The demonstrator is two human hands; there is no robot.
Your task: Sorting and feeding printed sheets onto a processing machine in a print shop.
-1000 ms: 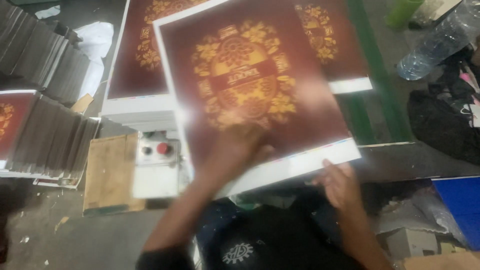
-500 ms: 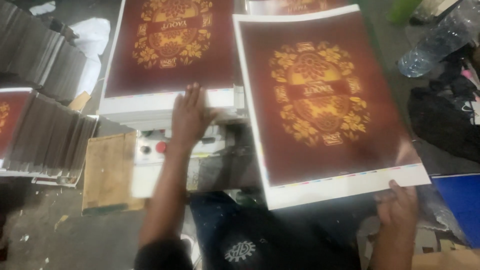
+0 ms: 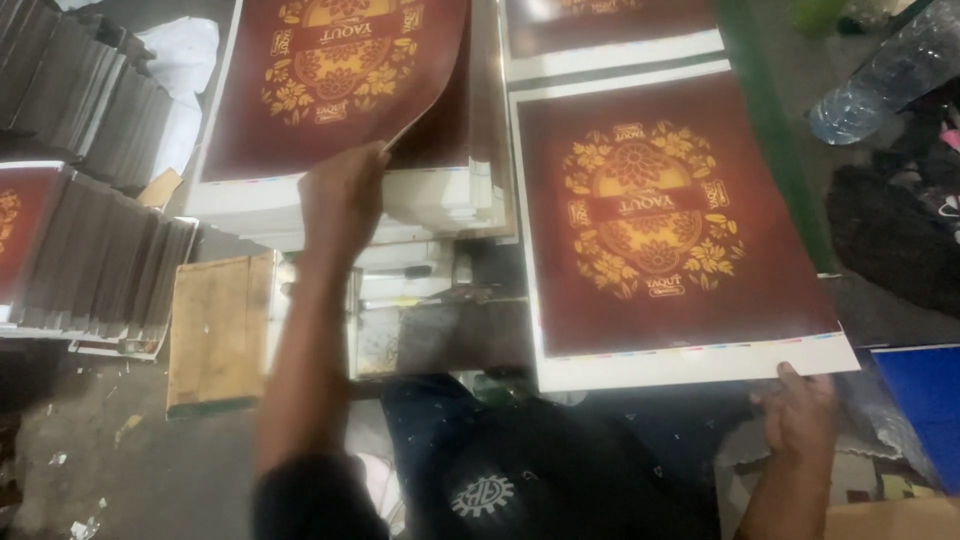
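Left hand in a pinching grip on the lifted corner of the top maroon printed sheet of the stack, right hand gripping the white lower edge of a second maroon sheet held flat just right of the stack, plastic bottle far right.

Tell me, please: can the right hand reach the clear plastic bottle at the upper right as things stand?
Probably not at once. The right hand is busy holding the near corner of a dark red printed sheet, and the plastic bottle lies far beyond it, past a green rail. Nothing else blocks the way.
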